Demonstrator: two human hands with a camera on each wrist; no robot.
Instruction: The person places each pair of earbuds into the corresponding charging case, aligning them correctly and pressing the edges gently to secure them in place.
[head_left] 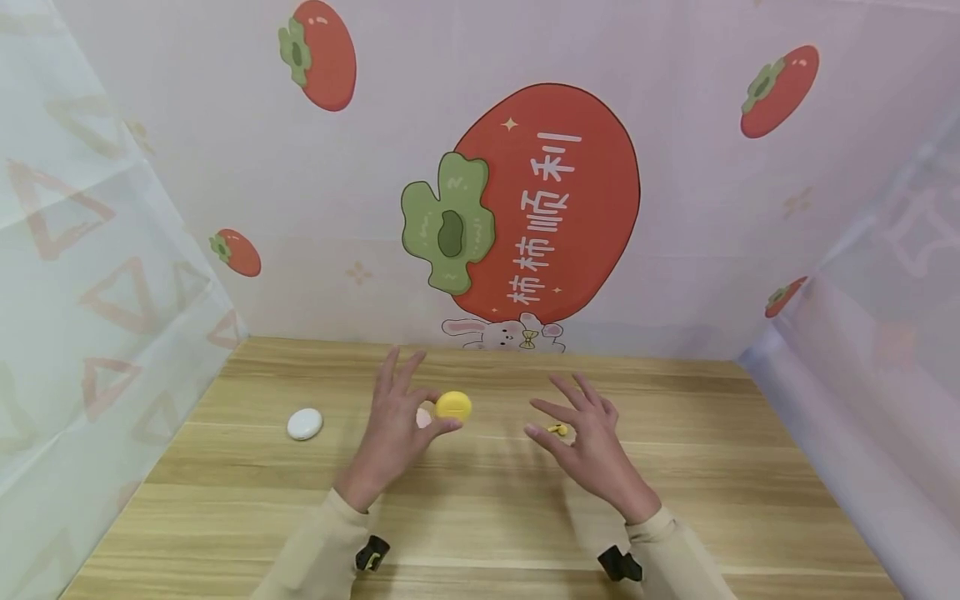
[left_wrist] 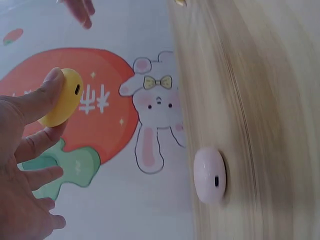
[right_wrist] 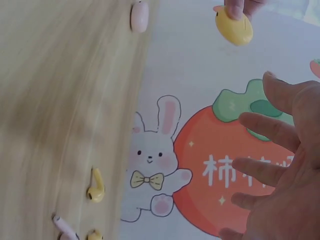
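Observation:
Between thumb and index finger, my left hand (head_left: 392,418) pinches a round yellow earbud charging case (head_left: 453,406) above the table. Its small dark port faces the left wrist camera, and the case (left_wrist: 65,97) looks closed there. My right hand (head_left: 588,433) hovers with fingers spread and holds nothing. Behind its thumb in the head view lies a yellow earbud (head_left: 558,430) on the table. The right wrist view shows that yellow earbud (right_wrist: 96,187), with part of another yellow earbud (right_wrist: 95,235) and a pale pink earbud (right_wrist: 65,227) near the frame's lower edge.
A pale pink charging case (left_wrist: 210,175) lies on the wooden table (head_left: 480,533), partly hidden behind my left hand in the head view. Farther left sits a white round case (head_left: 304,424). A printed cloth backdrop (head_left: 337,183) rises at the table's back edge.

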